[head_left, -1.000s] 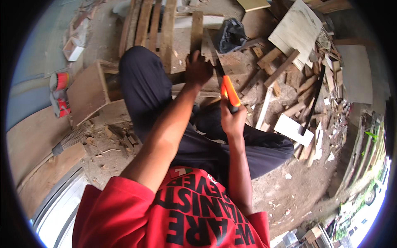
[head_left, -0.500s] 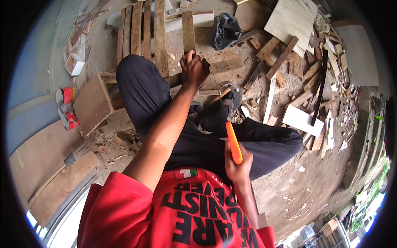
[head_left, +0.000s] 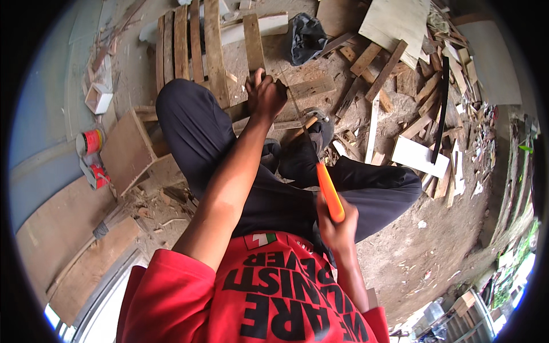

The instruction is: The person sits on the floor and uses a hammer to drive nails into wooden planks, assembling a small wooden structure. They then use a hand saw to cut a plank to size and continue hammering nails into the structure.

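My right hand (head_left: 341, 228) is wrapped round the orange handle of a handsaw (head_left: 328, 191). Its thin blade points up and away, slanting left across a wooden board (head_left: 314, 87) just right of my other hand. Curled over the board's left part is my left hand (head_left: 266, 98), fingers bent down and their tips partly hidden. Another narrow plank (head_left: 253, 43) runs from beyond down to those fingers. Beside the blade, by my shoe, a short light wooden stick (head_left: 309, 122) shows. Exactly where the saw's teeth meet the wood is too fine to make out.
Slatted planks (head_left: 213, 51) lie ahead on the left, with a black plastic bag (head_left: 306, 39) to their right. Scrap wood (head_left: 394, 68) is heaped at the far right. A wooden box (head_left: 128, 150) and a red can (head_left: 90, 142) stand left of my knee.
My right hand and the saw handle have shifted slightly right and back toward me, and the blade lies at a steeper slant. My left hand stays on the board. The whole view has shifted slightly.
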Demonstrator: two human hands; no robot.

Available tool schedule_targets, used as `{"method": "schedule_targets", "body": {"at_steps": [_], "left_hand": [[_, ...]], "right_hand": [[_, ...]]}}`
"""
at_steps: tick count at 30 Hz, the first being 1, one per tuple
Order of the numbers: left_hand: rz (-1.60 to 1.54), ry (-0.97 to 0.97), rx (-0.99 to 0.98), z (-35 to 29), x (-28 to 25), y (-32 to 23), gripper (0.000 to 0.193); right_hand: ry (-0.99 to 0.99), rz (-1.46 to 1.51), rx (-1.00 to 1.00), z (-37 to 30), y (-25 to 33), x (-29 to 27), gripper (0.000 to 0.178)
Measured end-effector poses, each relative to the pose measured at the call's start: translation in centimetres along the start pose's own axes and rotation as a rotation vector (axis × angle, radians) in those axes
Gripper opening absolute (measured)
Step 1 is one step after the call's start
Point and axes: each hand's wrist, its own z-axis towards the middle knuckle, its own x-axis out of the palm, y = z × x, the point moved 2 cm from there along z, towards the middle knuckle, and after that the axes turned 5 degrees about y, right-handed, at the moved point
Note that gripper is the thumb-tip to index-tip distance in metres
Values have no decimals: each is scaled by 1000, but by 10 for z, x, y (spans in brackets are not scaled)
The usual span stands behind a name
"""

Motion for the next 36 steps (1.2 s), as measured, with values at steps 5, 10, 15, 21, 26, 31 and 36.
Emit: {"method": "schedule_targets", "body": {"at_steps": [5,10,15,21,26,31,36], "left_hand": [[-24,4,-50,-3,-4,-2,29],[-24,43,-91,2,-14,-5,26],[54,-49,-35,5,-4,-1,25],[-11,-63,-36,0,-11,-4,25],[-15,-93,-33,-6,-2,4,29],[-53,-24,-70,-2,-9,-2,29],[21,41,-82,4,-1,0,34]], "right_hand": [[-12,-75,64,-32,17,-14,22],[-54,-13,-72,72,3,25,26],[-91,-24,5,137,9,49,31],[-56,-1,-70,45,4,29,22],[26,-134,60,-36,23,-6,17],[-40,-41,-89,25,8,9,19],[-39,-113,12,143,11,45,30]]}}
